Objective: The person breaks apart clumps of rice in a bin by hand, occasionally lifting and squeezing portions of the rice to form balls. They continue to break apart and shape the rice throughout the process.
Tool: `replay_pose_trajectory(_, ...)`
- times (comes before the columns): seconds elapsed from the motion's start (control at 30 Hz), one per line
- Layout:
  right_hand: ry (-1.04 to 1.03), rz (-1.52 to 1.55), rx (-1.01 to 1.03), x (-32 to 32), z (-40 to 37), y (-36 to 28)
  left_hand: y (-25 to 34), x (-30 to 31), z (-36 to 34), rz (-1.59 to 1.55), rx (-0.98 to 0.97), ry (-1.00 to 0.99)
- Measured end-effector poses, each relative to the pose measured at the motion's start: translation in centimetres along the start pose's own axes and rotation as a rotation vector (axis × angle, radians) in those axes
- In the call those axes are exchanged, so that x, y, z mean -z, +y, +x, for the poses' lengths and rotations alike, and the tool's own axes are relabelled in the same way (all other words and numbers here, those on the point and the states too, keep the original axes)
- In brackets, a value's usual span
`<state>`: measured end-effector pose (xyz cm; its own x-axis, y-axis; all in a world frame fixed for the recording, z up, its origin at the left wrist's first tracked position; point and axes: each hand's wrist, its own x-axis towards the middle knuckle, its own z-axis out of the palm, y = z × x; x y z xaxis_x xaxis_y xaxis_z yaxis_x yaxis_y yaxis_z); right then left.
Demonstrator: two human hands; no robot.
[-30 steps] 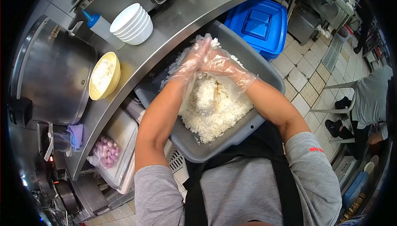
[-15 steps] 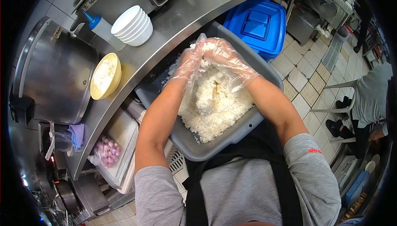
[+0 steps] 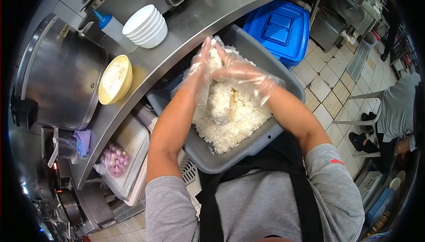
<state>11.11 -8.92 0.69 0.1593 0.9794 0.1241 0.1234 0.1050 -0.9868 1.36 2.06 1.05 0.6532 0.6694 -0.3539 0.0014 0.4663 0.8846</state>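
Note:
Both my hands wear clear loose plastic gloves and meet over the far part of a grey plastic tub (image 3: 208, 165). My left hand (image 3: 198, 71) has its fingers straight and pointing away, its palm turned inward. Against it presses my right hand (image 3: 239, 70), thumb and fingers apart. A clump of white rice (image 3: 214, 59) is held between the two palms. Below them lies a large heap of cooked rice (image 3: 237, 129), with a taller lump and a brownish streak near its middle. More rice is scattered at the tub's far side, partly hidden by my hands.
Left of the tub, a steel counter (image 3: 188, 38) carries a yellow bowl of rice (image 3: 116, 80), stacked white bowls (image 3: 152, 29), a blue-capped squeeze bottle (image 3: 116, 33) and a big steel pot (image 3: 62, 73). A blue lidded bin (image 3: 283, 29) stands beyond. A person (image 3: 396, 109) sits at right.
My right hand has turned and slid lower, its fingers now opening away from the left. My left fingers have straightened. The rice clump shows more between the palms.

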Motion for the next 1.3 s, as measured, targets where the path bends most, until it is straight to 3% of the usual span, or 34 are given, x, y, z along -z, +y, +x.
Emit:
replay_pose_trajectory(0.03, 0.006, -0.275, 0.086, -0.3, 0.8, 1.1, 0.4, -0.2, -0.5, 0.028, 0.005, -0.011)
replay_pose_trajectory(0.1, -0.035, -0.541, 0.045, 0.1, 0.7, 0.9, 0.5, -0.4, -0.4, 0.121, 0.015, 0.02)
replay_pose_trajectory(0.2, 0.06, -0.678, -0.034, 0.4, 1.7, 2.4, -0.1, -1.0, -0.5, 0.176, 0.0, -0.003)
replay_pose_trajectory(0.23, 0.171, -0.731, 0.082, 0.4, 2.0, 3.0, -0.3, -0.7, 0.1, 0.2, -0.014, -0.091)
replay_pose_trajectory(0.33, 0.259, -0.852, 0.101, 1.4, 1.8, 3.0, 0.0, -1.4, -0.6, 0.29, -0.002, -0.076)
replay_pose_trajectory(0.47, 0.277, -0.748, 0.205, 1.7, 1.7, 2.6, -0.5, -1.2, -0.2, 0.278, -0.084, -0.058)
replay_pose_trajectory(0.67, 0.398, -0.824, 0.311, 1.3, 2.1, 3.9, -0.8, 0.3, 1.1, 0.315, -0.169, 0.047)
replay_pose_trajectory(0.77, 0.36, -0.672, 0.303, 1.1, 1.0, 2.0, -0.6, 0.6, 0.8, 0.294, -0.189, 0.0)
replay_pose_trajectory(0.83, 0.387, -0.728, 0.222, 1.0, 0.9, 1.7, -0.1, 0.6, 0.6, 0.307, -0.119, -0.04)
replay_pose_trajectory(0.93, 0.355, -0.743, 0.104, 0.8, 1.1, 1.8, -0.3, 0.8, 1.0, 0.382, -0.177, -0.003)
replay_pose_trajectory(1.07, 0.344, -0.669, 0.107, 1.1, 2.2, 5.0, -0.7, 0.1, 0.9, 0.668, -0.233, 0.22)
replay_pose_trajectory(1.1, 0.34, -0.602, 0.19, 1.3, 2.1, 5.0, -0.1, -0.1, 0.4, 0.728, -0.19, 0.187)
replay_pose_trajectory(1.13, 0.326, -0.73, 0.048, 0.9, 1.8, 3.6, 0.5, -0.3, -0.1, 0.789, -0.149, 0.149)
replay_pose_trajectory(1.2, 0.332, -0.751, 0.218, 1.1, 1.9, 5.9, 0.6, -0.6, -0.5, 0.681, -0.069, 0.069)
replay_pose_trajectory(1.23, 0.274, -0.81, 0.108, 1.1, 1.6, 5.0, -0.3, 0.5, 0.8, 0.479, -0.036, -0.153)
replay_pose_trajectory(1.27, 0.217, -0.863, -0.006, 1.1, 1.7, 4.0, -1.3, 1.6, 2.8, 0.552, -0.105, -0.124)
replay_pose_trajectory(1.3, 0.217, -0.883, 0.092, 1.1, 3.6, 7.2, -1.9, 1.9, 4.3, 0.623, -0.176, -0.097)
